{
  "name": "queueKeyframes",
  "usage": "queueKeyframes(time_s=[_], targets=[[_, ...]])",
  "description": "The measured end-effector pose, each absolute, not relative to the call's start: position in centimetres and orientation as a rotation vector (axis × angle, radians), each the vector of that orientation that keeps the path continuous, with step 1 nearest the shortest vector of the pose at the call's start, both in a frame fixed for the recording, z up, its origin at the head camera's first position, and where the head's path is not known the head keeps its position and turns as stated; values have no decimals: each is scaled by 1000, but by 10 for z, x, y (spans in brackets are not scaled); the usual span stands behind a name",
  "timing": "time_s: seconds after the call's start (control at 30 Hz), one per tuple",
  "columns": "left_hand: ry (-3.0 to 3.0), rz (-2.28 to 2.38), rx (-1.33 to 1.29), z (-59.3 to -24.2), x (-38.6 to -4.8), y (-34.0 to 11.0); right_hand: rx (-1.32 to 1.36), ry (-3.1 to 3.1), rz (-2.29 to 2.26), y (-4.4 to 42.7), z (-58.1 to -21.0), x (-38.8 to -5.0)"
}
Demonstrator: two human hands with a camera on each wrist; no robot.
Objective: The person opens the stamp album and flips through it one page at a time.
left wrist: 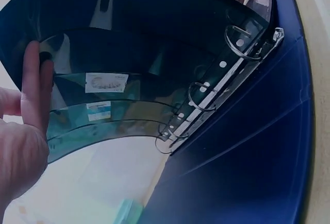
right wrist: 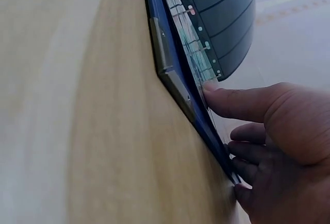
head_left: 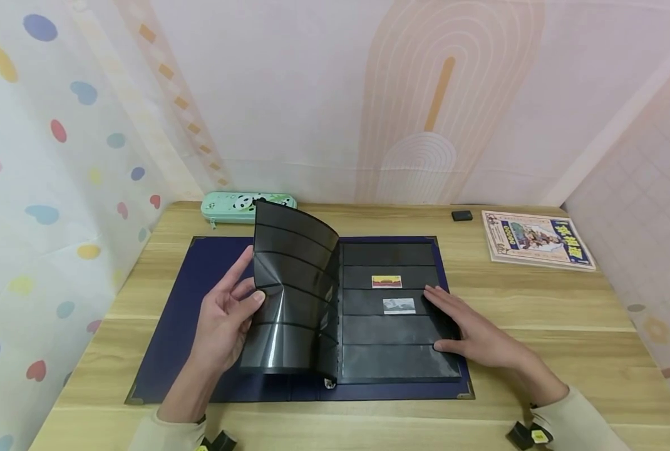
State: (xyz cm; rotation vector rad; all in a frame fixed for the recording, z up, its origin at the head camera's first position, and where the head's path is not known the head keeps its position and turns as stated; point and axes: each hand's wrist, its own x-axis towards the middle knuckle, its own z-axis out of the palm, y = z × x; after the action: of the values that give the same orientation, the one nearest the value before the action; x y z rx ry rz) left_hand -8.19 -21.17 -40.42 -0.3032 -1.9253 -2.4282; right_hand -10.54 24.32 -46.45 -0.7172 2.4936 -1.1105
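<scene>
On the wood table [head_left: 414, 425], the album [head_left: 174, 313] lies open, its pages on metal rings [left wrist: 235, 52]. My left hand [head_left: 225, 319] pinches one black sheet [head_left: 295, 275], thumb on the face toward me, fingers behind; sheet is raised and bowed over the left cover. Right page [head_left: 397, 364] lies flat, a red-yellow stamp [head_left: 386, 282] above a grey stamp [head_left: 399, 306]. My right hand [head_left: 476, 329] rests at that page's right edge, thumb spread wide from the fingers. Beyond the left cover: green pencil case [head_left: 228, 207], partly behind the sheet. Far right: book [head_left: 538, 241], small black block [head_left: 461, 215] to its left.
</scene>
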Motion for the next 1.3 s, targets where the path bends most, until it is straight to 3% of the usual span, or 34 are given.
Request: queueKeyframes(time_s=[0.33, 0.9, 1.3], targets=[[-1863, -2428, -217, -394, -81, -228, -724, 2498, -1102, 244, -465, -106], [-2026, -2375, 35, -409, -86, -281, -703, 2514, -1075, 247, -463, -102], [-2866, -1699, 187, -434, -89, -305, -729, 2496, -1099, 256, -463, -101]])
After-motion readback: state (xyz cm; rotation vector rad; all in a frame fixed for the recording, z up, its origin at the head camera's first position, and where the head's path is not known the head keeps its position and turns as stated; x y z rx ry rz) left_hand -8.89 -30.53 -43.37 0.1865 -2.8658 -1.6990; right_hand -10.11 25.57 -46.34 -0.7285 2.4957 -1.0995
